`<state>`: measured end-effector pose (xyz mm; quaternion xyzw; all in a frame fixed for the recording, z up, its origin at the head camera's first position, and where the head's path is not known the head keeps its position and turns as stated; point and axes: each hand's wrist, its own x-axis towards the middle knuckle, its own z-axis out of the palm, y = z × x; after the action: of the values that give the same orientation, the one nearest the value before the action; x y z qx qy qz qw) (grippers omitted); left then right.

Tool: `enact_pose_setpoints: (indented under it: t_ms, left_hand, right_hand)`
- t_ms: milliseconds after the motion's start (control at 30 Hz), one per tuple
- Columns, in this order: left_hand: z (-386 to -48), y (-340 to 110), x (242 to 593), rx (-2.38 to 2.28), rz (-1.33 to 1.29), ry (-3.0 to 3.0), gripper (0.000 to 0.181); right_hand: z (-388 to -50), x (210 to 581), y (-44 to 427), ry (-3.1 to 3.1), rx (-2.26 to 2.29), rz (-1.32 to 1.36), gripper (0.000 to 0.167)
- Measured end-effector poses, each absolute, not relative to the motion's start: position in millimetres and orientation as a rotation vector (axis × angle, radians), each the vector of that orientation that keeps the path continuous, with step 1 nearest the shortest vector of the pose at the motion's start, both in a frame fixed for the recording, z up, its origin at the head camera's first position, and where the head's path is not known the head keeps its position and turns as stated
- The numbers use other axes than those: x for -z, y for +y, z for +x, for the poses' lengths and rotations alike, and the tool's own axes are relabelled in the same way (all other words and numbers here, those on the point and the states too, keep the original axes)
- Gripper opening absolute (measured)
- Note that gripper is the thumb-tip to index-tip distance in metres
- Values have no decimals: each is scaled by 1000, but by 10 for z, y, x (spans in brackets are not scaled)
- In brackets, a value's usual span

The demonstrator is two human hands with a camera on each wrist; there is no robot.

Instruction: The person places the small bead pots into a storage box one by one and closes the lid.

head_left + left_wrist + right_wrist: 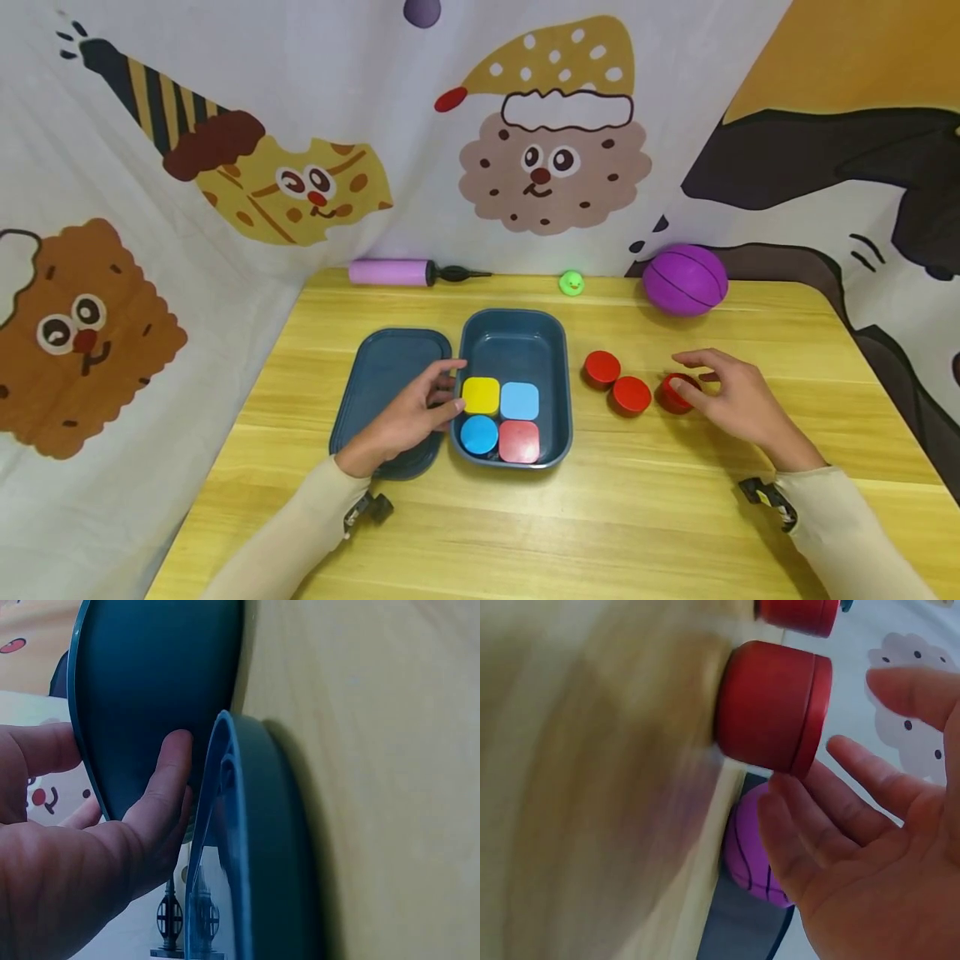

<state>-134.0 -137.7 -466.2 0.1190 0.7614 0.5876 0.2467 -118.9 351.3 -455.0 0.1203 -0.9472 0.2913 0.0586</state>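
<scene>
My left hand [416, 404] rests at the left wall of a dark blue rectangular box [551, 333]. Its fingers are nearly straight and touch the rim and outer wall in the left wrist view. Inside the box sit small lidded containers: a yellow square one [481, 395], a light blue square one [519, 402], a blue round one [479, 434] and a pinkish-red square one [519, 442]. Over the rightmost red round container [678, 400] spreads my right hand [738, 400]. In the right wrist view its thumb and fingers stand apart around that red container [769, 705], not gripping it.
Two more red round containers, one behind [602, 368] and one in front [631, 395], stand right of the box. Its dark blue lid [390, 367] lies left. Along the back edge are a pink hand pump [390, 272], a green duck [572, 283] and a purple ball [686, 280].
</scene>
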Motion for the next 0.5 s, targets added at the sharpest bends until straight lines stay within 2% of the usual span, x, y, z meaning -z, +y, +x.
enact_pose_setpoints:
  t_ms: [300, 500]
  left_hand:
    - [-1340, -1377, 4671, -1606, 330, 2081, 62]
    - [-1339, -1380, 4678, -1603, 334, 2081, 62]
  right_hand:
    - [-1105, 4657, 3625, -2988, -948, 416, 59]
    - [-1092, 4678, 3639, -3001, -943, 422, 63]
